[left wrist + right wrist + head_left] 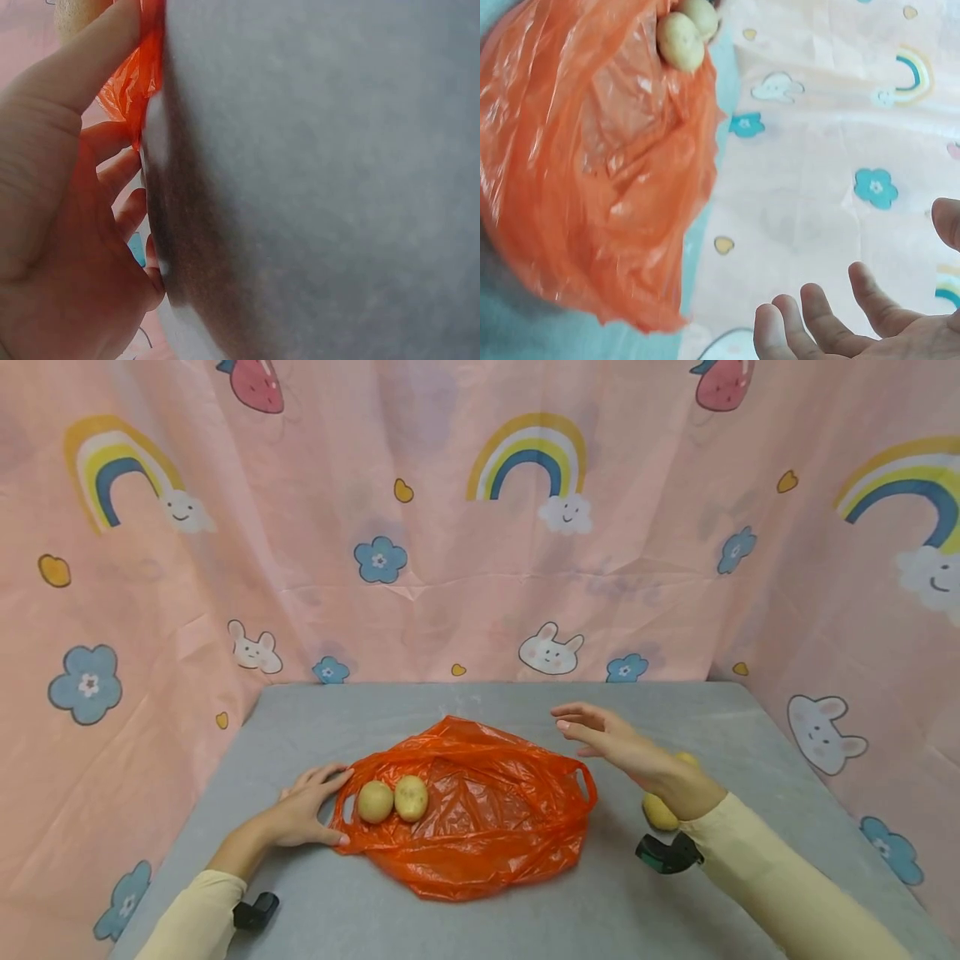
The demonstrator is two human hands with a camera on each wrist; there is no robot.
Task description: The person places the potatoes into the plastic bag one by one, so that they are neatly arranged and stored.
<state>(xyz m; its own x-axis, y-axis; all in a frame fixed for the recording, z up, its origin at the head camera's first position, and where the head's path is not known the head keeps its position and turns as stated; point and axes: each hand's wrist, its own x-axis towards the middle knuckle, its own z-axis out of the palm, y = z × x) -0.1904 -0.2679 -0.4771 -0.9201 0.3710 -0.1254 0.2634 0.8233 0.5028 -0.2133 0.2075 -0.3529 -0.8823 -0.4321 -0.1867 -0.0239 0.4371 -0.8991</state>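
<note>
An orange-red plastic bag [495, 810] lies spread flat on the grey table. Two potatoes, a rounder one [375, 802] and a longer one [411, 798], rest side by side on its left end. My left hand [303, 812] stands at that end, thumb and fingers spread apart, fingertips touching the bag's edge near the handle loop. In the left wrist view the thumb [90, 56] lies against the orange plastic [135, 86]. My right hand [630, 750] is raised beyond the bag's right handle, fingers loosely extended and holding nothing; the right wrist view shows these fingers [832, 322] apart from the bag.
Two more potatoes lie on the table at the right, a nearer one [660, 812] and a farther one [687, 760], partly hidden by my right forearm. A pink printed curtain [450, 610] hangs behind and along both sides of the grey table [315, 910].
</note>
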